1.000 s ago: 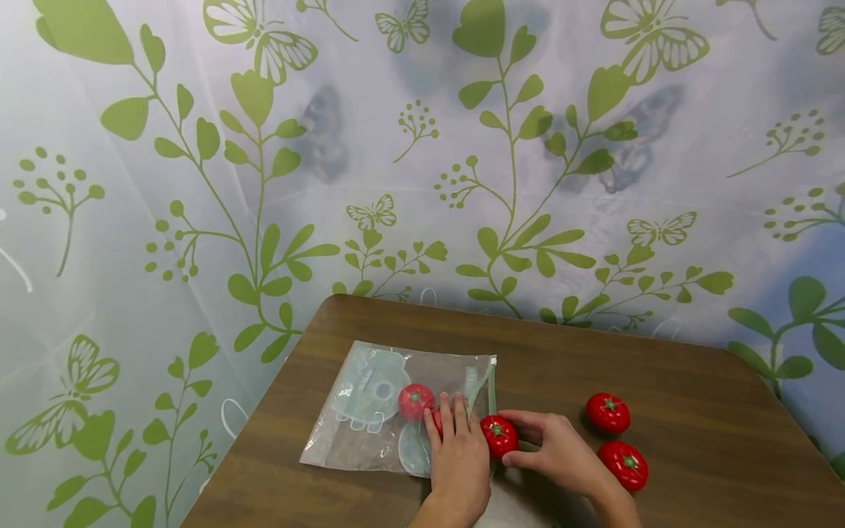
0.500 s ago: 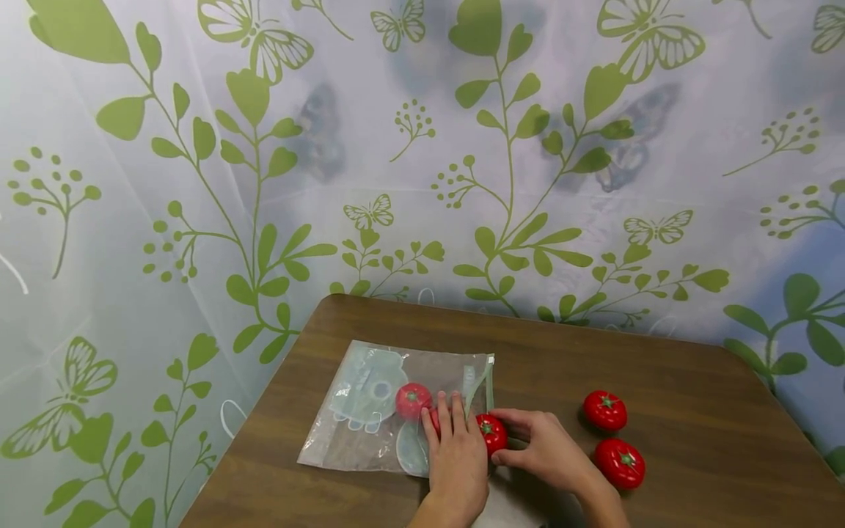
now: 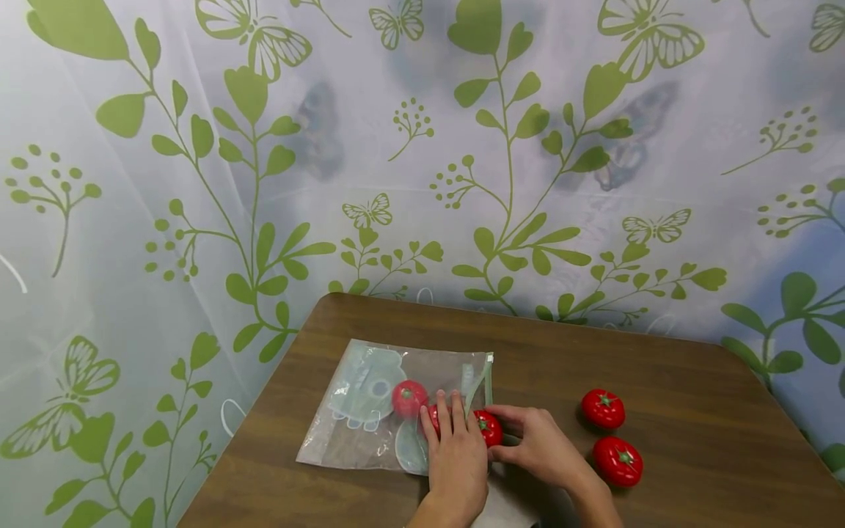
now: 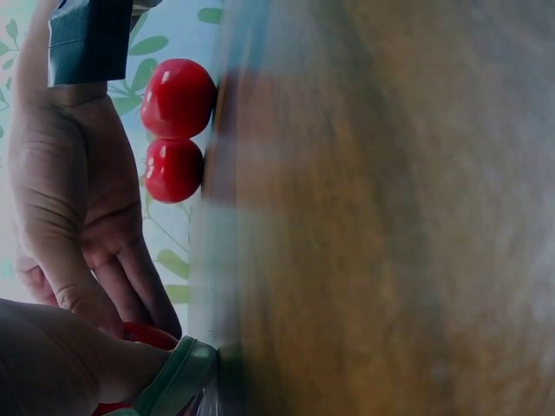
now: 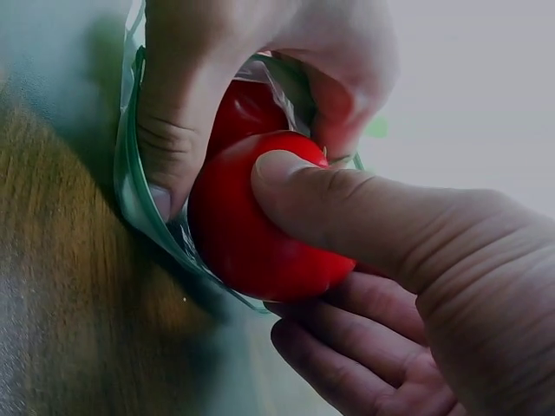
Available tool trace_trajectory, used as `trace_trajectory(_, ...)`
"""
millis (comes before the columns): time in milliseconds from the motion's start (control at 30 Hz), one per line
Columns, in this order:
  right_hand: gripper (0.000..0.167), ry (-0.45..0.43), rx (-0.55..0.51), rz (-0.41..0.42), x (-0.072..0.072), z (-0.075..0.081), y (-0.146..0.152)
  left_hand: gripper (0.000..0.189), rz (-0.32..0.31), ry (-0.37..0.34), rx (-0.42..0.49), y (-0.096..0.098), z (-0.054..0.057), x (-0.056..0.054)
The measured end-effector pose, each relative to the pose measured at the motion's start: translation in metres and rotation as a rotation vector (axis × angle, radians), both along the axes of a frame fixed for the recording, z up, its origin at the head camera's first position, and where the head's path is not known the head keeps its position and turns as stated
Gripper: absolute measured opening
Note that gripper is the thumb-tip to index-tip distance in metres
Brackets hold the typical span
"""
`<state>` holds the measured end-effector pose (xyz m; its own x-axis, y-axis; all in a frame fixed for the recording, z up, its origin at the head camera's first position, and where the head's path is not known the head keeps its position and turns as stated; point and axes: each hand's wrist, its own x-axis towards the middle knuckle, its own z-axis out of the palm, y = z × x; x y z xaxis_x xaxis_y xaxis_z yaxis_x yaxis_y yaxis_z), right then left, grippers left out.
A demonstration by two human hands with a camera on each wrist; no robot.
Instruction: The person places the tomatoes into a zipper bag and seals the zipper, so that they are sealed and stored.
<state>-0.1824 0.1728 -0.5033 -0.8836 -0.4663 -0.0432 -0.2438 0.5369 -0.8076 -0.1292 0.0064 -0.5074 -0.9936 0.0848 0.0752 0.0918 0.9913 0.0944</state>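
A clear zip bag (image 3: 317,447) with a pale printed figure lies flat on the table, its green-edged mouth facing right. One glossy red tomato (image 3: 409,398) shows through the plastic, and another is partly hidden under my left hand (image 3: 457,462). That hand lies over the bag's mouth, with its thumb hooked at the lower lip and fingers on the upper side, spreading the opening. My right hand (image 3: 538,449) grips a tomato (image 5: 260,225) between thumb and fingers, partly inside the mouth and close against a tomato (image 5: 247,113) deeper in.
Two more tomatoes, one farther back (image 3: 603,408) and one nearer (image 3: 617,461), rest on the brown wooden table (image 3: 528,345) to the right of my right hand. A curtain (image 3: 396,169) printed with leaves and butterflies hangs behind the table.
My right hand has moved left, pushing its tomato from the edge of the bag into the mouth. My left hand stays in place on the bag.
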Motion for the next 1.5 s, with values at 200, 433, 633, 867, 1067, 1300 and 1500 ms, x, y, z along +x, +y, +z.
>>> trace_trajectory(200,0.065,0.012,-0.006,0.003,-0.004,-0.001,-0.006,0.078,-0.008,0.032,-0.015,-0.004,-0.001,-0.004)
trace_trajectory(433,0.063,0.051,0.029,-0.006,-0.011,-0.002,-0.014,0.074,-0.013,0.045,-0.011,-0.010,0.000,-0.011)
trace_trajectory(633,0.063,0.099,0.044,-0.014,-0.015,-0.004,-0.023,0.073,-0.022,0.039,-0.011,-0.012,0.001,-0.015)
trace_trajectory(867,0.064,0.109,0.032,-0.025,-0.018,-0.007,-0.028,0.077,-0.020,0.022,-0.019,-0.013,0.002,-0.019)
trace_trajectory(1067,0.066,0.091,-0.004,-0.035,-0.015,-0.008,-0.018,0.078,-0.028,0.004,-0.006,-0.013,0.003,-0.021)
trace_trajectory(1300,0.057,0.085,-0.003,-0.012,-0.015,-0.006,-0.015,0.081,-0.029,0.013,-0.009,-0.013,0.001,-0.022)
trace_trajectory(1500,0.051,0.131,0.014,0.006,-0.015,-0.004,-0.021,0.080,-0.024,0.042,-0.010,-0.014,-0.001,-0.020)
